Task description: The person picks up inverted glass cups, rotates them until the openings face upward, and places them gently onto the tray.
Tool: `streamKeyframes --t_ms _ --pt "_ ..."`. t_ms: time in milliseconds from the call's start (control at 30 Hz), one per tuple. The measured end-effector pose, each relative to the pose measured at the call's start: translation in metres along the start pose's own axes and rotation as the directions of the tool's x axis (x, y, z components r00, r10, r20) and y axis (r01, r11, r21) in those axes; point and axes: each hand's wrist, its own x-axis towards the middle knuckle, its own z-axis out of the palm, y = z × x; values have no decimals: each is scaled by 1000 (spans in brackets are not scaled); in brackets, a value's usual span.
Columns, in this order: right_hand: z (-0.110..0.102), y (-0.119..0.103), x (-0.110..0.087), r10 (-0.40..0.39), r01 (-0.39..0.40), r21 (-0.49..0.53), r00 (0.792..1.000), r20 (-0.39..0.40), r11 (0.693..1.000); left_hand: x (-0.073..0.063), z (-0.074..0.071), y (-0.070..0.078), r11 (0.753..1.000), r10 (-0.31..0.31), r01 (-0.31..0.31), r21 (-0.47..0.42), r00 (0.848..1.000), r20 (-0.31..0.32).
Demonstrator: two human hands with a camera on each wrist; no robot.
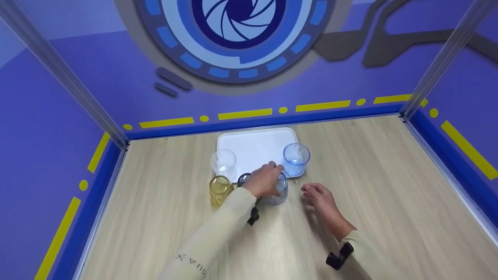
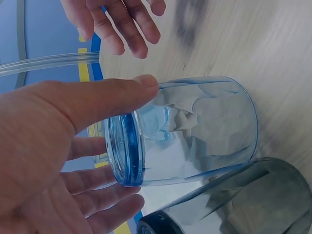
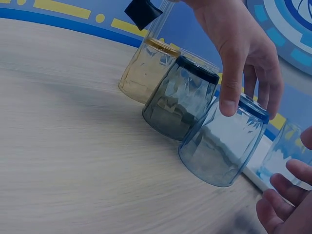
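Blue glass (image 1: 278, 197), mouth down on the desk (image 1: 358, 167), under the left hand (image 1: 266, 180).
Left thumb at its near side, fingers curled round the far side of the base; long axis upright. Dark glass (image 3: 176, 105) just beside, to the left. Right hand (image 1: 321, 200) farther off, right of it, fingers loosely bent, holding nothing.

on the head feed i pick out one marking: dark characters (image 1: 191, 265) printed across the left sleeve (image 1: 218, 229). an "x" reads clearest; i make the last ones "ou", near the cloth's edge, but the whole word escapes me.
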Motion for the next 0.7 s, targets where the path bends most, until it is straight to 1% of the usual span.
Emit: streamKeyframes --t_ms 133,200,433,700 --pt "3 0 2 -12 13 30 1000 -24 999 1 0 -3 1000 27 -27 4 1000 -6" --pt "4 0 4 -10 11 35 1000 -23 999 2 1 -3 999 33 -32 8 999 -5" --pt "5 0 4 -2 2 30 1000 11 1000 1 2 -1 999 24 -24 22 1000 1" --pt "5 -3 5 -6 6 5 1000 15 1000 2 0 -3 1000 24 -24 9 1000 16"
